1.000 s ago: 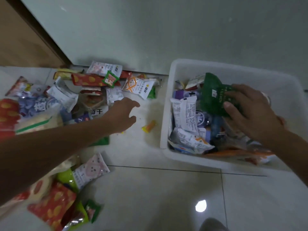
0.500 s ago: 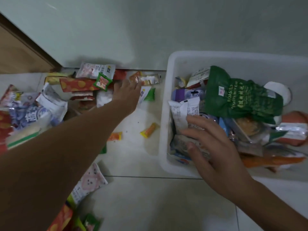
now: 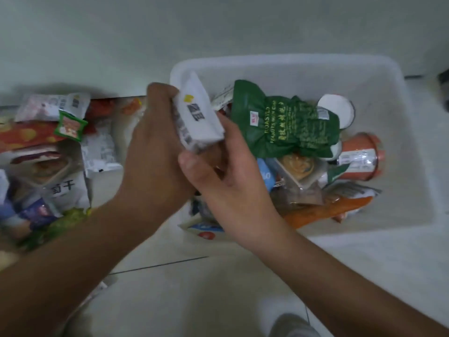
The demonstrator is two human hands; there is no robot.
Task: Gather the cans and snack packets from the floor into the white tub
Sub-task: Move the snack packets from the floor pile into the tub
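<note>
White glossy snack packet (image 3: 198, 117) is held above the left rim of the white plastic tub (image 3: 364, 66), left hand (image 3: 155, 152) gripping its top, right hand (image 3: 230, 181) curled about its lower end. Risk: released at the rim, it may drop outside onto the floor (image 3: 194, 288).

The room light is dim, flat and greenish, leaving only soft shadows on the floor tiles (image 3: 194, 300). The snack packets (image 3: 29, 215) at the left edge smear with blur, and the wide lens bows the white tub (image 3: 291, 58) rim.
</note>
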